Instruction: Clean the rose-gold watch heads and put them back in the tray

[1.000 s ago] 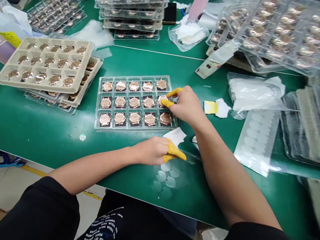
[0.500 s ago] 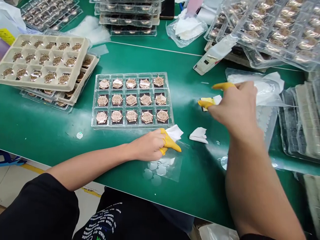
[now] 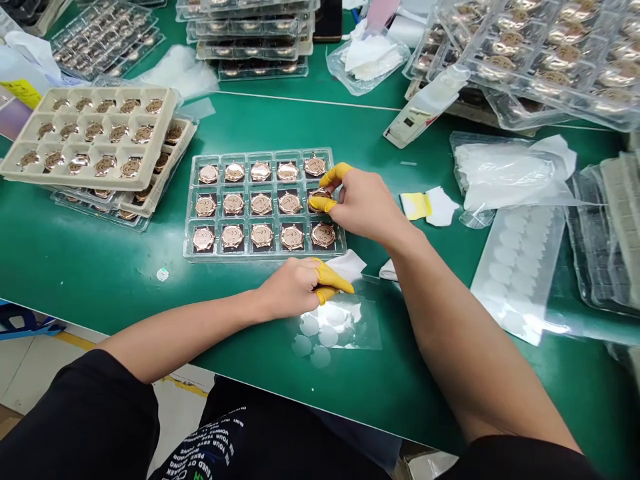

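A clear tray [image 3: 187, 223] holds rows of rose-gold watch cases on the green table. My right hand [image 3: 357, 200], with yellow finger cots, grips a watch case [image 3: 321, 194] at the tray's right edge, middle row, between thumb and index finger. Below the tray, my left hand [image 3: 300, 287] is closed, its yellow-covered fingertips together beside a white cloth [image 3: 353, 265]; what they pinch, if anything, is too small to tell. Under and beside those fingertips lies a clear film [image 3: 363, 327] with round translucent discs [image 3: 321, 355].
Beige trays of watch cases [image 3: 145, 175] are stacked at left, more clear trays [image 3: 250, 47] at the back and upper right [image 3: 565, 60]. A yellow-and-white pad [image 3: 416, 206], a bottle [image 3: 425, 107], a disc sheet [image 3: 523, 267] and bagged white cloths [image 3: 515, 170] lie at right.
My right hand has moved left from the yellow-and-white pad to the tray and taken hold of a watch case. The pad now lies released on the table. My left hand has barely shifted.
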Tool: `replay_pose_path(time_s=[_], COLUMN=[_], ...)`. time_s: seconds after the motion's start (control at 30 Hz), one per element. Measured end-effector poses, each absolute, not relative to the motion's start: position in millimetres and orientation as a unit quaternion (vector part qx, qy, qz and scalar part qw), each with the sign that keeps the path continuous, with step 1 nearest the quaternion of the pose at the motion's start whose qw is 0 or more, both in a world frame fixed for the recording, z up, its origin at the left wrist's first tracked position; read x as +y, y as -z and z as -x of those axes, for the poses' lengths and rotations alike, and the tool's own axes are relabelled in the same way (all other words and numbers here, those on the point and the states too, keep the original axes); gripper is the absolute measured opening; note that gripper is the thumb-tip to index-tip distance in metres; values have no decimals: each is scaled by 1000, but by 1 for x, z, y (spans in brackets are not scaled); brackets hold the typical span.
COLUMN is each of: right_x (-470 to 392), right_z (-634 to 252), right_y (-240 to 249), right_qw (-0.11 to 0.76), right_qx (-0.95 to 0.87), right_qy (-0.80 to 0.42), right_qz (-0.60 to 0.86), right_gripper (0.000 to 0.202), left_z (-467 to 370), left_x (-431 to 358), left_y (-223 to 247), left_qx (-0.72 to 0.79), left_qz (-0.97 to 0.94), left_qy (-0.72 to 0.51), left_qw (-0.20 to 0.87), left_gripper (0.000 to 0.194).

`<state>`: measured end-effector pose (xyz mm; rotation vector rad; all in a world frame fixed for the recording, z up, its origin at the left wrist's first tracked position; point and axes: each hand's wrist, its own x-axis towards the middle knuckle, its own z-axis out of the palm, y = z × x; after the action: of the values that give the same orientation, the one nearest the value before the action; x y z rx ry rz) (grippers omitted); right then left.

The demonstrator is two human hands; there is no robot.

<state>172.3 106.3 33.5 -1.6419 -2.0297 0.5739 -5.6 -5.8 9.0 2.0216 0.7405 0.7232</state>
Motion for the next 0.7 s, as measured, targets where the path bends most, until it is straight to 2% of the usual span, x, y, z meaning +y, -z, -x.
replay_pose_path(time_s=[0.13,0.2,0.3,0.37,0.6,0.7], right_x=[68,34,-19,-40,-41,-38], right_z=[-178,-184,-188,-188,-179,-184], right_y=[-64,-73,-74,-66,-33,-33], right_qw=[390,446,437,423,430,417], right_qx=[-600,-515,-410,-364,-332,-369], right_qy=[-335,-442,-563,-596,-633,-634], right_qz=[613,584,569,578,551,536], right_gripper=[36,42,52,55,66,62], left_z=[4,3,3,5,9,9], left_x=[-7,-6,-5,-4,-4,-4], left_y=[-14,-17,-18,-18,-17,-17], left_qx=[378,406,402,395,381,381], left_qz=[-722,-675,-665,-673,-728,-731], left_qy=[-307,-308,-296,-292,-303,-301], left_qw=[491,534,556,553,483,479], left_gripper=[16,32,65,73,57,48])
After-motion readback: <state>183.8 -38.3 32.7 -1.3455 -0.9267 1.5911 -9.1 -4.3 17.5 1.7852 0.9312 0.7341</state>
